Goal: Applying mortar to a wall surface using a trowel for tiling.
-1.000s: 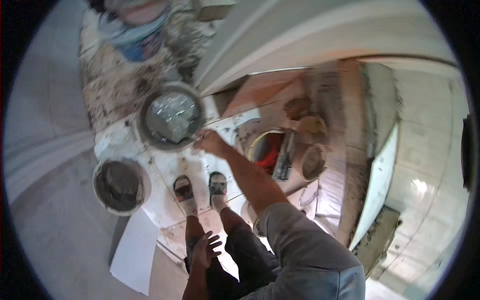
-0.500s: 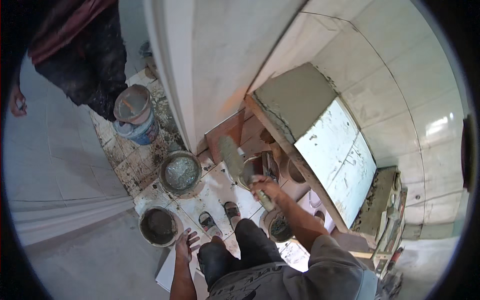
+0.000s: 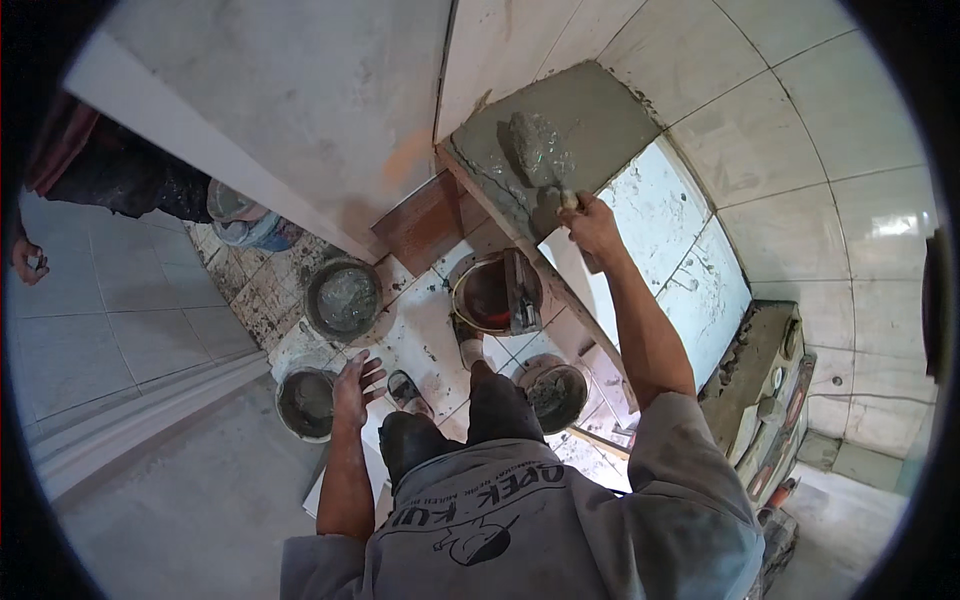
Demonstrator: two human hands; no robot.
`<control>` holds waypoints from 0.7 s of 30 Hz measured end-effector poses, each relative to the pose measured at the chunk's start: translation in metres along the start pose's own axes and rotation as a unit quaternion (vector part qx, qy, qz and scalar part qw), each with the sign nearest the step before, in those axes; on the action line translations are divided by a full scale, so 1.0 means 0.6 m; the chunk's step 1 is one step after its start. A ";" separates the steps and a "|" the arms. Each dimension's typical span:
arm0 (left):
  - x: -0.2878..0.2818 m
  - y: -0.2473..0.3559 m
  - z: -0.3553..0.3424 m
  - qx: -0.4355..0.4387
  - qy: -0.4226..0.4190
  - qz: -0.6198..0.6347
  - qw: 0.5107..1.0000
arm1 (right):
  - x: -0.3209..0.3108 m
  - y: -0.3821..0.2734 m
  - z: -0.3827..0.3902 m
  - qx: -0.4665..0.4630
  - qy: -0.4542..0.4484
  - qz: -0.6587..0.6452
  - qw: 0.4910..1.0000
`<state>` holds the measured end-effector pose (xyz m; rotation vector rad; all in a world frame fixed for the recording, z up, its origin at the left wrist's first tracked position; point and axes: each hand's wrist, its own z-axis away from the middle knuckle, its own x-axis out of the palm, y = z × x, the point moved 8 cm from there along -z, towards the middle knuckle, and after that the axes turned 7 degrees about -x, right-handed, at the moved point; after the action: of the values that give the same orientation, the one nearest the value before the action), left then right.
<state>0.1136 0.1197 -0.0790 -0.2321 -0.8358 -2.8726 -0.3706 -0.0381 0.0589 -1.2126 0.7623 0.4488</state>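
Note:
My right hand (image 3: pixel 592 228) grips the handle of a trowel (image 3: pixel 566 205). Its blade reaches over the grey mortar bed (image 3: pixel 610 105) at one end of a raised counter, and a wet, shiny lump of mortar (image 3: pixel 538 148) lies at the blade. Whether the blade touches the bed is hard to tell. White tiles (image 3: pixel 650 210) cover the counter's middle, beside the mortar. My left hand (image 3: pixel 357 390) hangs in the air with fingers apart, holding nothing, close to a bucket of grey mortar (image 3: pixel 307 403).
On the tiled floor stand a bucket with watery grey contents (image 3: pixel 343 300), a bucket with a dark tool across it (image 3: pixel 490 292) and another by my knee (image 3: pixel 555 395). Tools (image 3: pixel 775 410) lie on a ledge at right. Another person's hand (image 3: pixel 30 262) shows at far left.
My right hand has carried the trowel from above the floor buckets up and right to the mortar bed. A wet lump now shows there. The whole view has shifted with my head.

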 end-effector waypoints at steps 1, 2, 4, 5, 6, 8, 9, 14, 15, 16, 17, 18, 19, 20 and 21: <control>0.018 0.000 -0.006 0.002 0.008 0.004 1.000 | 0.000 -0.011 -0.014 -0.005 -0.007 -0.003 1.000; 0.040 -0.004 -0.018 -0.007 -0.003 -0.002 1.000 | -0.011 -0.028 -0.023 -0.025 0.011 0.127 0.992; 0.094 -0.001 -0.030 -0.012 -0.025 -0.017 0.999 | -0.023 -0.047 -0.035 -0.041 0.030 0.234 0.971; 0.120 0.005 -0.034 -0.010 -0.021 -0.014 1.000 | -0.024 -0.047 -0.039 -0.046 0.028 0.232 0.971; 0.149 0.009 -0.035 -0.025 -0.026 -0.015 0.999 | -0.023 -0.048 -0.042 -0.055 0.020 0.251 0.966; 0.196 0.014 -0.037 -0.035 -0.043 -0.021 0.998 | -0.019 -0.044 -0.046 -0.070 0.007 0.266 0.962; 0.210 0.017 -0.040 -0.033 -0.040 -0.019 0.998 | -0.018 -0.043 -0.046 -0.073 0.005 0.264 0.962; 0.259 0.049 -0.051 -0.031 -0.035 -0.074 0.996 | -0.030 -0.038 -0.052 -0.070 0.011 0.241 0.968; 0.263 0.059 -0.055 -0.024 -0.029 -0.079 0.996 | -0.036 -0.036 -0.058 -0.070 0.005 0.236 0.969; 0.266 0.068 -0.057 -0.022 -0.027 -0.078 0.996 | -0.041 -0.031 -0.061 -0.074 0.005 0.235 0.969; 0.266 0.075 -0.056 -0.021 -0.020 -0.076 0.997 | -0.056 -0.024 -0.062 -0.073 0.041 0.214 0.973; 0.261 0.079 -0.054 -0.022 -0.012 -0.077 0.997 | -0.071 -0.023 -0.061 -0.070 0.077 0.191 0.976; 0.257 0.079 -0.057 -0.021 -0.011 -0.077 0.997 | -0.079 -0.023 -0.066 -0.070 0.077 0.190 0.976; 0.250 0.076 -0.064 -0.020 -0.008 -0.070 0.997 | -0.073 -0.015 -0.073 -0.049 0.009 0.168 0.984; 0.253 0.080 -0.069 -0.018 -0.008 -0.063 0.998 | -0.070 -0.013 -0.079 -0.028 -0.057 0.147 0.987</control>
<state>-0.0309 0.0435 -0.0601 -0.2145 -0.8292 -3.0090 -0.4072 -0.0819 0.0877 -1.1190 0.8382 0.7794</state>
